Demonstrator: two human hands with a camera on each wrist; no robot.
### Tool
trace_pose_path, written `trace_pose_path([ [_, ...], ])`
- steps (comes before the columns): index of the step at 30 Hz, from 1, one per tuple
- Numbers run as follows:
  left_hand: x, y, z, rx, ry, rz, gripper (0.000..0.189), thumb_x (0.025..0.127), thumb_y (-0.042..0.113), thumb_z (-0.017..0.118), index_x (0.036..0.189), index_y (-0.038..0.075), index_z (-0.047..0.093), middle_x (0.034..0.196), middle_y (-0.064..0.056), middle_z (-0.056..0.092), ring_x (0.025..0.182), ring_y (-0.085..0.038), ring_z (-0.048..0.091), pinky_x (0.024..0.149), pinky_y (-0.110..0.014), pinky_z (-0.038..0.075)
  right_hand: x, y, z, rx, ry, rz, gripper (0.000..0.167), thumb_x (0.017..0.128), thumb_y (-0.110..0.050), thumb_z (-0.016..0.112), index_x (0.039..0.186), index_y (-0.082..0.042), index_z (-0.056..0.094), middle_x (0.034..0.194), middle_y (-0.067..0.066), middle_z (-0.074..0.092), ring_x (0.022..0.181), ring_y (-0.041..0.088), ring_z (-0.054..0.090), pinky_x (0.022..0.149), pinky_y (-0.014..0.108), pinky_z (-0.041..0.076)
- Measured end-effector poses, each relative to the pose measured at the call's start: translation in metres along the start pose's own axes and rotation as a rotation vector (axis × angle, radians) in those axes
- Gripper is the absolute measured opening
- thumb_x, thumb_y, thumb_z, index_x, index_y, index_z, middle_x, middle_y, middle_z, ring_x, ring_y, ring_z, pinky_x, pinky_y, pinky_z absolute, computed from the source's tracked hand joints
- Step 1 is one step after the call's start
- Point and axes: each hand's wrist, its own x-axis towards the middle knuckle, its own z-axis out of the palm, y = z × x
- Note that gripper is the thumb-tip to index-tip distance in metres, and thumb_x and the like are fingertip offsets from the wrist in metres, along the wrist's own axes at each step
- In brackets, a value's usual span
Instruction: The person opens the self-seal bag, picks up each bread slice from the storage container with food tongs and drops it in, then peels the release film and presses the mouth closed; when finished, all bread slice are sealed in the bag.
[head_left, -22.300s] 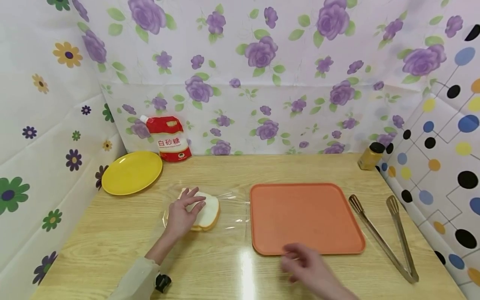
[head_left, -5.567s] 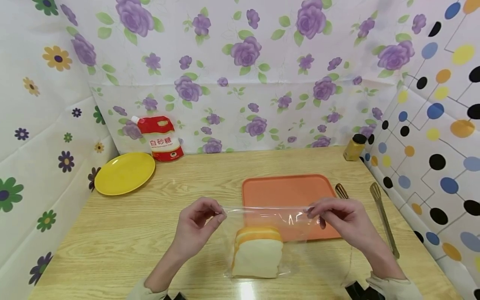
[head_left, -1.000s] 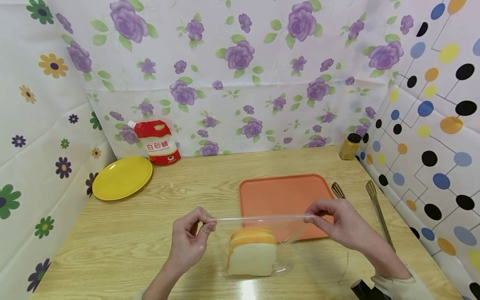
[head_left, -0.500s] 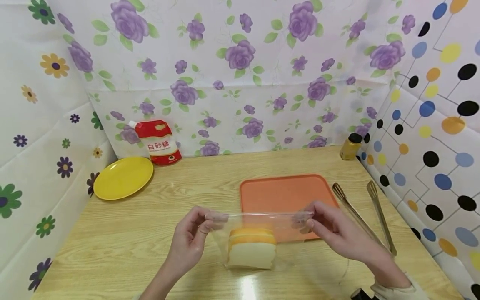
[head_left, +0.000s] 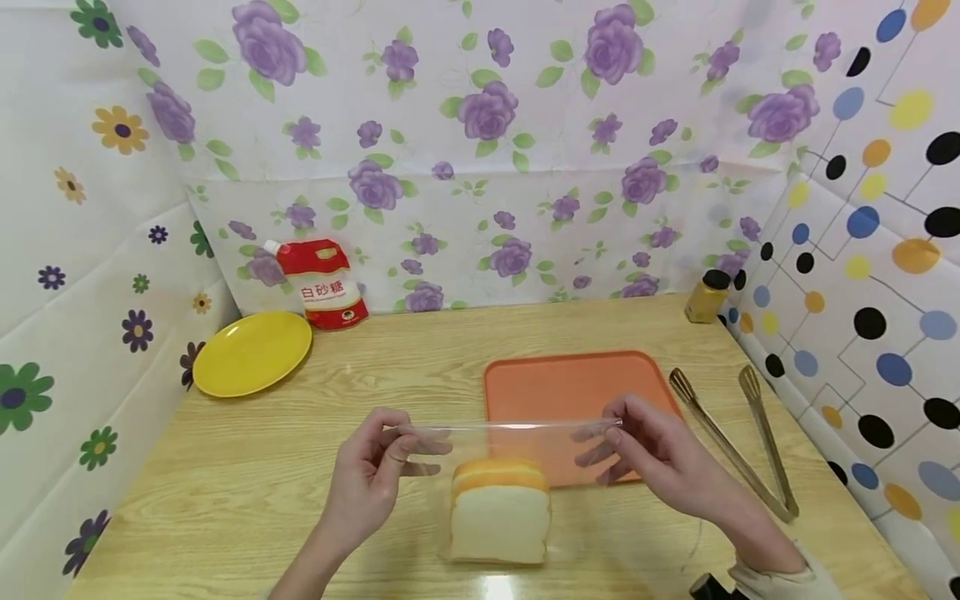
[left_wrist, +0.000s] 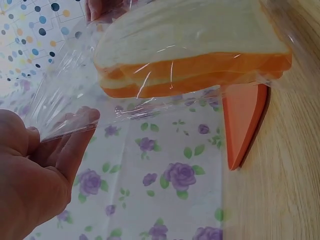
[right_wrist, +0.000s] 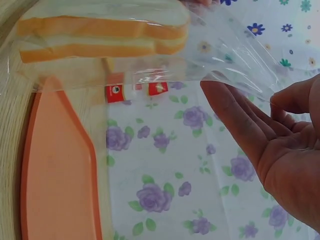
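Two stacked slices of sandwich bread (head_left: 500, 521), white with orange-brown crusts, sit at the bottom of a clear plastic bag (left_wrist: 65, 85). My left hand (head_left: 371, 467) pinches the bag's upper left corner between thumb and fingers. At the upper right corner, my right hand (head_left: 663, 454) does the same, its other fingers stretched out behind the film. The top edge is pulled straight between the hands. In the right wrist view, the crusts of the bread (right_wrist: 102, 37) show through the film, and the right thumb presses on the bag's edge.
An orange tray (head_left: 577, 383) lies just behind the bag, with metal tongs (head_left: 723, 437) spread to its right. Further back are a yellow plate (head_left: 252, 354), a red-and-white sugar pouch (head_left: 322, 283) and a yellow jar with a black lid (head_left: 707, 297). Patterned cloths enclose the table.
Earlier the bagged bread lay flat at the left under my left hand; now both hands hold it upright before the tray. Within the last second the bag tilted up, then came back down.
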Motion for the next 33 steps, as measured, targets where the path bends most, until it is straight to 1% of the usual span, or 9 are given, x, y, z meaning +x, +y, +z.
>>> trace_pose_path([
  [4,-0.001,0.002,-0.004,0.004,0.008,0.014,0.005,0.102,-0.010,0.045,0.102,-0.007,0.048,0.102,-0.032,0.068,0.086,-0.029,0.074,0.062,-0.045,0.059,0.003,0.000,0.002,0.017,0.005,0.006,0.016,0.102,0.016,0.034,0.108,0.008,0.047,0.123,0.015,0.067,0.096,0.030,0.071,0.062,0.049,0.059],
  [9,-0.003,0.004,-0.009,0.014,0.026,0.023,0.005,0.101,-0.012,0.046,0.102,-0.007,0.048,0.102,-0.029,0.070,0.081,-0.029,0.074,0.061,-0.045,0.059,0.008,0.000,0.004,0.011,0.015,0.025,0.015,0.103,0.014,0.034,0.109,0.008,0.047,0.121,0.018,0.067,0.095,0.031,0.072,0.062,0.049,0.059],
  [14,-0.003,0.007,-0.014,0.043,0.052,0.022,0.003,0.101,-0.011,0.047,0.102,-0.008,0.048,0.105,-0.026,0.070,0.085,-0.028,0.074,0.061,-0.044,0.059,0.017,0.003,0.010,-0.064,0.052,-0.025,0.017,0.102,0.016,0.036,0.109,0.007,0.049,0.114,0.021,0.069,0.091,0.027,0.073,0.058,0.047,0.059],
  [19,-0.005,0.010,-0.025,0.073,0.065,0.044,0.007,0.099,-0.014,0.046,0.103,-0.009,0.048,0.108,-0.030,0.068,0.084,-0.030,0.074,0.061,-0.044,0.058,0.029,0.006,0.019,-0.091,0.062,-0.073,0.018,0.101,0.018,0.037,0.107,0.007,0.050,0.109,0.024,0.069,0.089,0.027,0.073,0.057,0.044,0.059],
  [23,-0.008,0.014,-0.038,0.096,0.098,0.026,0.006,0.099,-0.015,0.046,0.102,-0.010,0.047,0.107,-0.033,0.067,0.080,-0.029,0.074,0.060,-0.043,0.058,0.041,0.007,0.027,-0.058,0.063,0.035,0.011,0.104,0.008,0.041,0.107,0.004,0.051,0.111,0.018,0.071,0.089,0.029,0.073,0.060,0.044,0.060],
  [26,-0.008,0.016,-0.051,0.109,0.133,0.003,0.005,0.099,-0.015,0.046,0.101,-0.010,0.047,0.107,-0.025,0.071,0.076,-0.028,0.074,0.057,-0.043,0.058,0.055,0.013,0.034,-0.022,0.052,0.107,0.008,0.106,0.001,0.043,0.108,0.002,0.051,0.110,0.015,0.071,0.087,0.030,0.073,0.062,0.043,0.060],
  [28,-0.006,0.015,-0.062,0.127,0.153,0.003,0.005,0.100,-0.015,0.045,0.101,-0.010,0.048,0.106,-0.019,0.072,0.073,-0.027,0.074,0.055,-0.042,0.058,0.068,0.023,0.038,-0.011,0.043,0.112,0.008,0.106,-0.001,0.044,0.108,0.003,0.051,0.107,0.016,0.071,0.085,0.033,0.072,0.061,0.043,0.060],
  [30,-0.002,0.010,-0.074,0.160,0.172,-0.012,0.005,0.100,-0.014,0.046,0.101,-0.010,0.049,0.104,-0.014,0.073,0.071,-0.026,0.074,0.053,-0.041,0.058,0.082,0.036,0.041,-0.022,0.039,0.129,0.010,0.107,-0.005,0.045,0.109,0.003,0.050,0.104,0.017,0.070,0.082,0.035,0.072,0.060,0.042,0.060],
  [33,0.008,-0.004,-0.091,0.212,0.181,-0.072,0.004,0.101,-0.010,0.048,0.103,-0.008,0.050,0.103,-0.021,0.071,0.068,-0.027,0.073,0.053,-0.041,0.058,0.103,0.057,0.043,-0.043,0.057,0.191,0.012,0.107,-0.009,0.046,0.109,0.003,0.049,0.102,0.019,0.069,0.080,0.038,0.071,0.061,0.042,0.060],
])
